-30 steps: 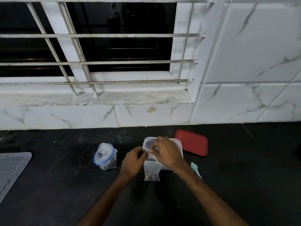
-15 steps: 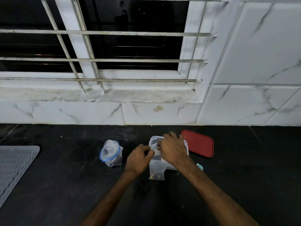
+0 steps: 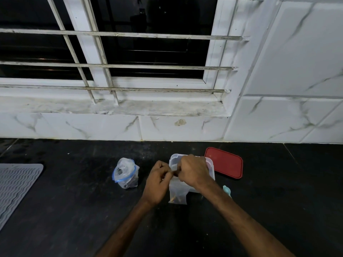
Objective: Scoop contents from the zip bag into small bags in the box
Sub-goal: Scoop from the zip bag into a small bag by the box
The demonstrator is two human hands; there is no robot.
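Counter (image 3: 74,210): we see dark stone across the lower frame, ending at the white tiled wall (image 3: 92,127); open surface lies at lower left and lower right.
Left hand (image 3: 157,180): fingers curled, pinching the small bag's top edge.
Right hand (image 3: 193,172): pinching the same edge from the right, over the box.
Small bag (image 3: 178,193): clear, lower centre, hanging before the box's near wall, brownish contents at its bottom.
Box (image 3: 173,160): translucent, mostly hidden behind our right hand.
Zip bag (image 3: 126,173): open, blue-rimmed, left of the hands, apart.
Red lid (image 3: 223,162): flat, just right of the box.
Scoop (image 3: 227,190): teal, peeking beside the right forearm.
Mat (image 3: 16,184): grey, ribbed, at the left edge, well apart.
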